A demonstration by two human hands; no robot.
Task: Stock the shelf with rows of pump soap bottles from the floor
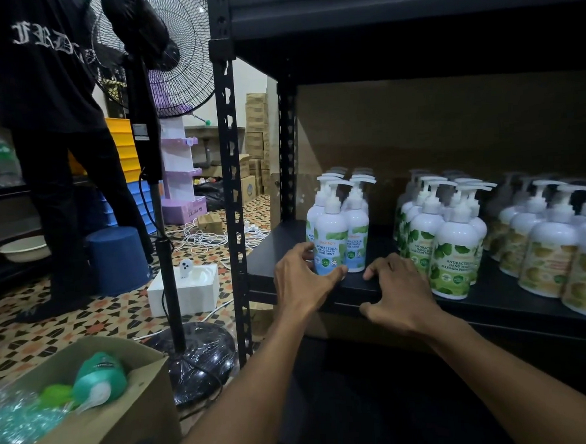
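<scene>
Fingers and thumb of left hand [302, 279] wrap the base of the front cool-mint bottle [332, 240]. Thumb sits under the label's lower right corner, fingers round the left side. Bottle is upright on the shelf [279, 243], near its front edge, at the head of a small cluster of cool-mint bottles [357, 224] just behind it and touching.

Right hand [398, 291] holds nothing. Fingers are spread and loosely bent, tips resting on the shelf board just right of the cluster, thumb hooked over the front lip.

Further right, apart from my cluster:
- green-leaf bottles [454, 246] in rows running back, pumps pointing right
- yellow-label bottles [547, 251] beside those, reaching the frame edge

All stand upright. Back rows go dim and I cannot count them.

Lower left, on the patterned floor [51, 326]: open cardboard box [101, 422] with a teal bottle [100, 374] lying on its side among clear plastic wrap. Pedestal fan [161, 230] stands between box and shelf post. Behind it are a white box [186, 290] and an upturned blue bucket [118, 256]. Another person [56, 133] in dark clothes stands at far left, back to me.
</scene>
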